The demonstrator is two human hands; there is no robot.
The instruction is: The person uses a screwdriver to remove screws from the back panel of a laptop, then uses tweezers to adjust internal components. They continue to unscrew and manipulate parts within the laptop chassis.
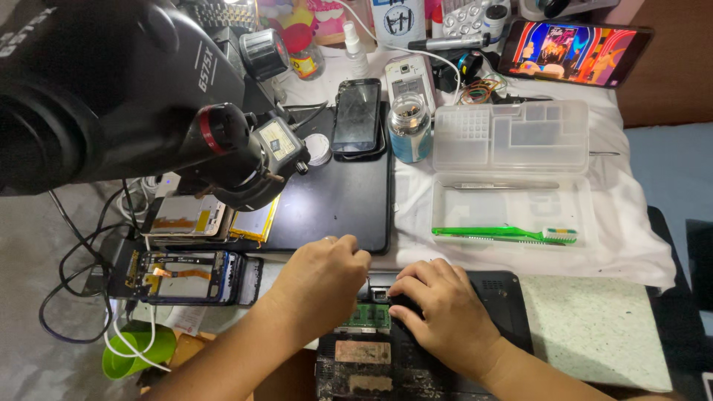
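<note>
Head view: memory module point(369, 316) between hands.

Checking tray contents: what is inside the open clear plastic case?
In the clear plastic case, a green toothbrush and metal tweezers lie in the lower half; the compartments above look empty, though the frosted plastic blurs them.

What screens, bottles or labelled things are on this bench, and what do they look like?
Lit phone: far right, propped sideways, colourful picture.
Dark phone: centre back, black screen, off.
White bottle: top centre, blue-printed label.
Small jar: beside the dark phone, blue label, clear top.
Opened phone: left of the left hand, blue frame.
</note>
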